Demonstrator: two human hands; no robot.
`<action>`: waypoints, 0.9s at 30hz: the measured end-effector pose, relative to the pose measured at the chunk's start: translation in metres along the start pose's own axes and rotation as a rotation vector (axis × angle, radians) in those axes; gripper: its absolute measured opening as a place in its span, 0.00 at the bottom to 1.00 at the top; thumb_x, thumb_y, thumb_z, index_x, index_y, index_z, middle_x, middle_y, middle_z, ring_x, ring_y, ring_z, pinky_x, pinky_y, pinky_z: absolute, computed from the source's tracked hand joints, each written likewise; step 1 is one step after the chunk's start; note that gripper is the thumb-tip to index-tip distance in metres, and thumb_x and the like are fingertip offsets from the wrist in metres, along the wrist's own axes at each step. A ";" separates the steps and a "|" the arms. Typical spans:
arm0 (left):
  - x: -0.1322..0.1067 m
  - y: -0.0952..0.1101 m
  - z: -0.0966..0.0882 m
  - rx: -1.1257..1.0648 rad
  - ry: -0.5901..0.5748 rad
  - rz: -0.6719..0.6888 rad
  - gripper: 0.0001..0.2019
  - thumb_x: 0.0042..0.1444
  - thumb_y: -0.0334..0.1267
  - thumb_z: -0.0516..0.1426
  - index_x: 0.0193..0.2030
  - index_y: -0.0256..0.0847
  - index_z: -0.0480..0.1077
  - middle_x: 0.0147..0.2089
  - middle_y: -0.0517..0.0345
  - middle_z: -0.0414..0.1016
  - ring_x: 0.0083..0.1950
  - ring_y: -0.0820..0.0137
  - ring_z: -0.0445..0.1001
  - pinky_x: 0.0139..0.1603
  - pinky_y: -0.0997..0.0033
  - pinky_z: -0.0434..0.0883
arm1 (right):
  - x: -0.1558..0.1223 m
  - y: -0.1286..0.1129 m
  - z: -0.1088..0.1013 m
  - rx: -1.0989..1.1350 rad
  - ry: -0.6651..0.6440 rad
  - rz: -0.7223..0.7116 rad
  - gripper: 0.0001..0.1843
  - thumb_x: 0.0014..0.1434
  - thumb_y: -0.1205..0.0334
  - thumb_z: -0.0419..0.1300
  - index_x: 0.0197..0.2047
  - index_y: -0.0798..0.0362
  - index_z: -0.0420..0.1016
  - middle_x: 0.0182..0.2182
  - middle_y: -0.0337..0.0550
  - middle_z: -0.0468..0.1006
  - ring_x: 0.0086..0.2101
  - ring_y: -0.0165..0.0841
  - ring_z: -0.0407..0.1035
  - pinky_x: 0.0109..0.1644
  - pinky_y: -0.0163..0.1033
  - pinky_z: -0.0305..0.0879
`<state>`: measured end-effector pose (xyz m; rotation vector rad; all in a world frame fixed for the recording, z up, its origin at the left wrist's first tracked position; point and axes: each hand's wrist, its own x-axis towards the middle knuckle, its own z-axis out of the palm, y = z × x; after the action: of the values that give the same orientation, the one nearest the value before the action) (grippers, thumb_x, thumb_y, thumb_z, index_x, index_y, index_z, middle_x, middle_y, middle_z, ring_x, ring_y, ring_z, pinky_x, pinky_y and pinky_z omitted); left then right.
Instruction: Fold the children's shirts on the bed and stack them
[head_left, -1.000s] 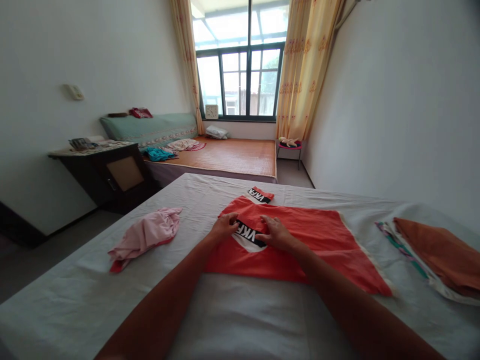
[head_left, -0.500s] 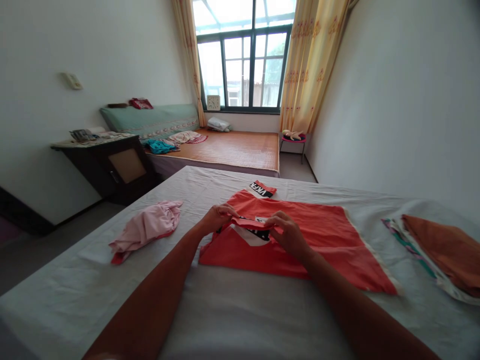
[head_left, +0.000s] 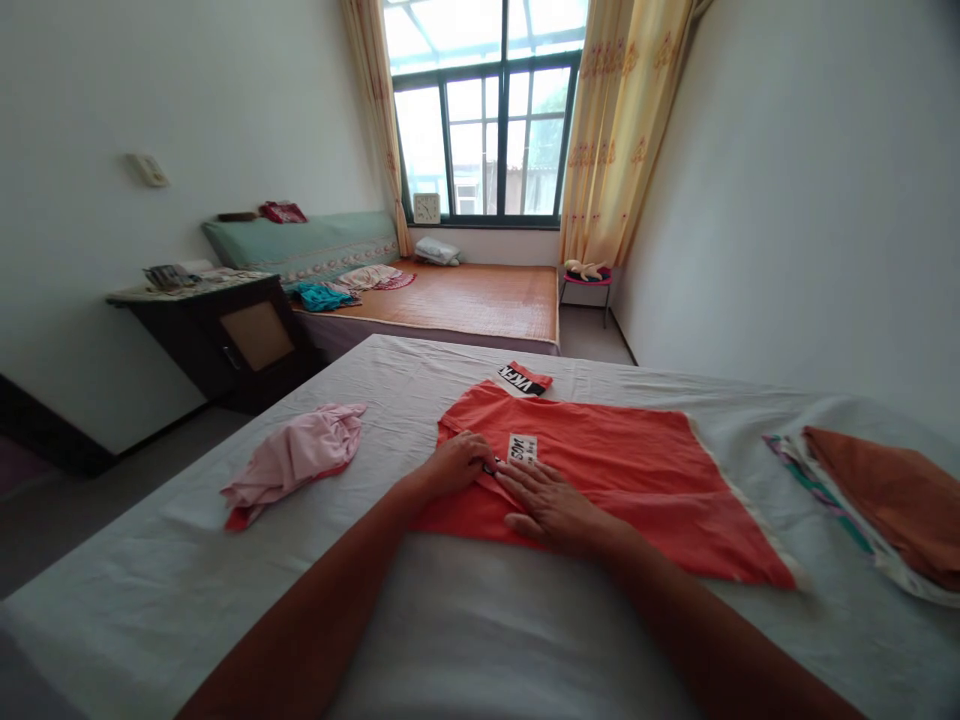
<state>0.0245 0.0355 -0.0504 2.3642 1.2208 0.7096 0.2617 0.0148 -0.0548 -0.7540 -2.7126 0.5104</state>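
An orange-red T-shirt (head_left: 622, 450) lies spread on the white sheet, with a black-and-white lettered sleeve (head_left: 525, 380) sticking out at its far side. My left hand (head_left: 459, 462) is closed, its fingers bunched on the shirt's near left part, where a dark bit of the other sleeve shows. Just right of it, my right hand (head_left: 551, 505) rests flat on the shirt, fingers stretched out and pressing the folded part down. A white label print with dark letters (head_left: 523, 448) shows beyond the fingertips. The cloth beneath both hands is hidden.
A crumpled pink garment (head_left: 296, 465) lies left on the white-sheeted surface (head_left: 480, 620). Folded clothes with a brown top piece (head_left: 885, 500) lie at the right. Beyond are a bed with a woven mat (head_left: 480, 300), a dark cabinet (head_left: 247, 335) and a small stool (head_left: 589, 278).
The lifted sleeve part has been folded down onto the shirt, covering its black-and-white print. My right hand has gone from pinching to lying flat; both hands are lower and nearer me.
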 end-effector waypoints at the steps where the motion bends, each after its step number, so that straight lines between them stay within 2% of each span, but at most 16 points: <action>1: -0.001 0.000 0.005 0.044 0.004 -0.024 0.16 0.47 0.23 0.50 0.33 0.41 0.77 0.37 0.57 0.77 0.43 0.69 0.72 0.51 0.70 0.66 | -0.002 -0.001 0.004 -0.006 -0.043 0.021 0.35 0.64 0.42 0.45 0.69 0.46 0.47 0.67 0.43 0.52 0.66 0.41 0.43 0.68 0.52 0.40; 3: -0.002 0.000 0.011 0.104 0.020 -0.072 0.14 0.48 0.24 0.51 0.32 0.42 0.77 0.38 0.58 0.77 0.43 0.69 0.72 0.51 0.70 0.66 | -0.003 -0.002 0.008 0.001 -0.080 0.044 0.36 0.64 0.40 0.45 0.70 0.46 0.45 0.67 0.43 0.50 0.66 0.40 0.41 0.68 0.51 0.36; 5: -0.004 0.002 0.013 0.161 0.052 -0.116 0.13 0.51 0.26 0.51 0.33 0.43 0.77 0.39 0.58 0.76 0.45 0.68 0.71 0.52 0.70 0.66 | -0.002 -0.003 0.007 0.038 -0.083 0.051 0.34 0.64 0.41 0.43 0.69 0.44 0.47 0.67 0.40 0.50 0.66 0.39 0.41 0.69 0.50 0.36; 9: -0.006 0.001 0.014 0.330 0.171 -0.167 0.15 0.60 0.33 0.50 0.48 0.45 0.74 0.54 0.55 0.73 0.58 0.65 0.66 0.61 0.64 0.61 | 0.003 0.013 -0.003 0.092 -0.002 0.123 0.29 0.67 0.46 0.39 0.68 0.44 0.51 0.66 0.39 0.53 0.65 0.35 0.45 0.68 0.48 0.42; 11: -0.006 -0.004 0.015 0.392 0.153 -0.210 0.17 0.62 0.38 0.48 0.55 0.45 0.70 0.61 0.54 0.67 0.63 0.63 0.61 0.65 0.60 0.56 | 0.000 0.039 -0.010 0.010 0.040 0.225 0.30 0.67 0.45 0.40 0.68 0.47 0.52 0.67 0.42 0.52 0.66 0.37 0.44 0.68 0.50 0.43; 13: -0.006 -0.009 0.017 0.432 0.097 -0.275 0.19 0.63 0.42 0.47 0.59 0.46 0.67 0.64 0.55 0.63 0.66 0.62 0.58 0.66 0.56 0.54 | -0.013 0.077 -0.020 -0.107 0.031 0.348 0.32 0.65 0.43 0.41 0.68 0.49 0.53 0.67 0.45 0.52 0.66 0.39 0.43 0.67 0.52 0.42; 15: -0.006 -0.011 0.019 0.464 0.064 -0.334 0.20 0.63 0.44 0.46 0.61 0.47 0.64 0.66 0.55 0.61 0.67 0.61 0.56 0.66 0.54 0.52 | -0.038 0.123 -0.031 -0.194 0.022 0.455 0.31 0.65 0.44 0.41 0.67 0.47 0.54 0.67 0.44 0.52 0.66 0.38 0.43 0.67 0.52 0.40; 17: -0.006 -0.011 0.019 0.489 0.056 -0.373 0.21 0.63 0.44 0.46 0.61 0.49 0.63 0.67 0.55 0.59 0.67 0.60 0.56 0.65 0.51 0.51 | -0.069 0.169 -0.043 -0.284 0.067 0.565 0.30 0.65 0.45 0.41 0.67 0.45 0.53 0.67 0.41 0.52 0.66 0.39 0.44 0.67 0.54 0.41; 20: -0.003 -0.008 0.011 0.491 0.038 -0.385 0.20 0.61 0.46 0.48 0.59 0.51 0.65 0.66 0.55 0.60 0.66 0.59 0.58 0.63 0.52 0.55 | -0.107 0.222 -0.058 -0.399 0.121 0.744 0.31 0.64 0.49 0.40 0.67 0.51 0.55 0.66 0.46 0.54 0.65 0.41 0.46 0.66 0.53 0.44; 22: 0.007 -0.009 -0.001 0.465 0.019 -0.397 0.17 0.60 0.47 0.49 0.53 0.50 0.71 0.61 0.54 0.69 0.62 0.59 0.64 0.60 0.56 0.59 | -0.118 0.241 -0.068 -0.417 0.112 0.766 0.31 0.64 0.50 0.42 0.66 0.54 0.58 0.65 0.49 0.56 0.64 0.41 0.48 0.66 0.51 0.47; 25: 0.033 -0.021 -0.024 0.399 0.025 -0.489 0.16 0.60 0.46 0.49 0.40 0.45 0.76 0.46 0.51 0.78 0.50 0.60 0.73 0.53 0.63 0.65 | -0.114 0.252 -0.081 -0.440 0.144 0.734 0.27 0.62 0.54 0.45 0.62 0.51 0.64 0.61 0.49 0.64 0.61 0.43 0.56 0.61 0.54 0.55; 27: 0.056 -0.036 -0.036 0.370 0.050 -0.522 0.15 0.60 0.44 0.49 0.42 0.44 0.75 0.46 0.51 0.79 0.49 0.61 0.74 0.52 0.66 0.65 | -0.106 0.256 -0.090 -0.471 0.211 0.737 0.24 0.61 0.58 0.47 0.59 0.49 0.66 0.58 0.50 0.69 0.58 0.44 0.59 0.57 0.56 0.58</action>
<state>0.0078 0.1057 -0.0264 2.1382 2.0288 0.3941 0.4937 0.1862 -0.0957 -1.8312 -2.3017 -0.0939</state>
